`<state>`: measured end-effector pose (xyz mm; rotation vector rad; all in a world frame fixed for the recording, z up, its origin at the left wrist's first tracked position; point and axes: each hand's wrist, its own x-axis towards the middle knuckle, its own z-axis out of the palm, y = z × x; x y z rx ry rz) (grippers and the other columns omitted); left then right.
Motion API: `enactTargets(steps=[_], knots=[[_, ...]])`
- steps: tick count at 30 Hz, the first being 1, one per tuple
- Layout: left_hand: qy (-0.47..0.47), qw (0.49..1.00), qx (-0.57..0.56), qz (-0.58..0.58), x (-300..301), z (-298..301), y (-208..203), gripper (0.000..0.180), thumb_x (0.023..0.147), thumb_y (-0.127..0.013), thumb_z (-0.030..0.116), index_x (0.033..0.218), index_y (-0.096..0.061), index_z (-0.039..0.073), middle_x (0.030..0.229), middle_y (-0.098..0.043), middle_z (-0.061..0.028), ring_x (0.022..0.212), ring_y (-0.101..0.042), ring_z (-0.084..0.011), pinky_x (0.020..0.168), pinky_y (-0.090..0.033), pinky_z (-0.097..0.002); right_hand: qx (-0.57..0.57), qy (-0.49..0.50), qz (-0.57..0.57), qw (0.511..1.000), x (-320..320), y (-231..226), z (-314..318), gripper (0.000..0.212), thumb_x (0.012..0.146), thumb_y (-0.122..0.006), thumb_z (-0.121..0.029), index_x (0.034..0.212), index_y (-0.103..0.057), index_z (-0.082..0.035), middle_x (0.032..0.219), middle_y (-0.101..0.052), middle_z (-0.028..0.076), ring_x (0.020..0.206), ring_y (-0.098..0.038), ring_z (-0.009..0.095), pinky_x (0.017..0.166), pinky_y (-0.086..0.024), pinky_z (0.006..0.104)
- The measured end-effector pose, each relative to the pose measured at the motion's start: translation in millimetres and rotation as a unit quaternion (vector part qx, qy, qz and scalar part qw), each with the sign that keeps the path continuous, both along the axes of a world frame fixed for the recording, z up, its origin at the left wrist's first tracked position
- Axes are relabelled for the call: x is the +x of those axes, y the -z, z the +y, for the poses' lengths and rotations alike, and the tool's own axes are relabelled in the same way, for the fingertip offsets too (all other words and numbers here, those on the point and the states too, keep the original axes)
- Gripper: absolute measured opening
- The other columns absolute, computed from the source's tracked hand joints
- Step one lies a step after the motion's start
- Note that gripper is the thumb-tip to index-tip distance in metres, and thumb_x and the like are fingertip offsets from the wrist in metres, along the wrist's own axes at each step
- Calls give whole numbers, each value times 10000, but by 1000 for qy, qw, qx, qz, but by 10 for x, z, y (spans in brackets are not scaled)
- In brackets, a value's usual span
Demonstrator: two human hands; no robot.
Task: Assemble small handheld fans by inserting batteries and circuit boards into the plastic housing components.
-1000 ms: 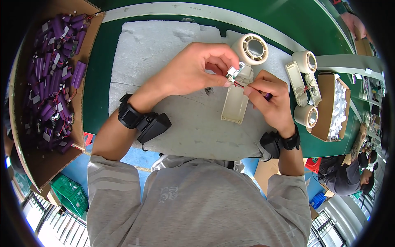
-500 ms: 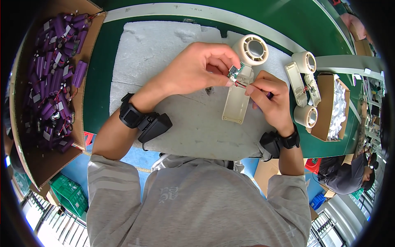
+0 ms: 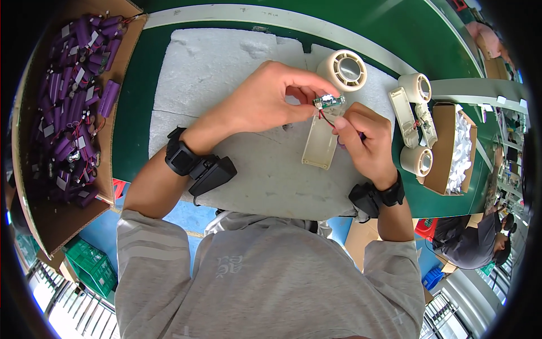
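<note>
A small green circuit board (image 3: 329, 102) is pinched between the thumb and fingers of my left hand (image 3: 276, 93). Red and black wires (image 3: 326, 117) run from its lower edge toward my right hand (image 3: 367, 138). That hand is closed around a purple battery (image 3: 361, 136), mostly hidden by the fingers, with the fingertips close to the wires. Under both hands lies a cream plastic housing half (image 3: 319, 148) with a long open handle. Its round head (image 3: 346, 69), with a vented ring and grey centre, shows beyond my fingers.
White foam sheets (image 3: 226, 62) cover the green bench (image 3: 132, 135). At left stands a cardboard box (image 3: 127, 73) of purple wired batteries. On the right are more cream housings (image 3: 402, 110) and a carton (image 3: 443, 147) of small white pieces. A person (image 3: 468, 243) sits far right.
The circuit board has tipped from slanted to nearly level and moved slightly right in my left hand. My right hand has shifted slightly; the wires show more clearly.
</note>
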<state>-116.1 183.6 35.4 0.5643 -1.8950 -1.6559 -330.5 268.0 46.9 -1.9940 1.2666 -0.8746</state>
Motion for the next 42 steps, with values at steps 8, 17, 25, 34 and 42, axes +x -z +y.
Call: enactTargets(steps=[8, 17, 25, 34, 42], knots=[[-36, 992, -110, -45, -42, 71, -37, 355, 763, -635, -62, 1095, -689, 49, 949, -716, -71, 844, -680, -152, 765, -560, -297, 18, 187, -5, 982, 218, -66, 74, 140, 796, -735, -42, 915, -664, -23, 741, -612, 19, 528, -507, 48, 511, -406, 200], [-58, 989, -132, 14, -76, 63, 48, 252, 745, -685, -4, 991, -715, 41, 873, -708, -118, 736, -692, -218, 704, -568, -292, -123, 141, 71, 980, 176, -28, 11, 326, 723, -800, -83, 1029, -692, -54, 830, -661, 61, 580, -579, 117, 523, -471, 242], [-82, 980, -179, 11, -76, 68, 49, 217, 737, -691, -6, 952, -714, 6, 835, -696, -122, 704, -687, -226, 664, -567, -294, -123, 144, 70, 979, 181, -20, -3, 377, 710, -804, -62, 1071, -694, -47, 849, -669, 59, 595, -551, 91, 530, -452, 219], [-80, 981, -176, -21, -72, 97, 68, 248, 754, -688, -31, 987, -731, 41, 880, -701, -91, 739, -680, -171, 642, -547, -253, -154, 156, 76, 973, 218, 33, -9, 346, 689, -784, -33, 1027, -710, -36, 840, -671, 68, 616, -574, 105, 550, -474, 226], [-71, 983, -169, 5, -83, 94, 126, 277, 755, -675, -40, 1022, -693, 30, 901, -661, -82, 748, -653, -160, 633, -530, -251, -92, 183, 52, 977, 253, -12, 13, 286, 739, -768, -44, 1016, -701, -25, 812, -644, 36, 589, -536, 65, 522, -436, 203]])
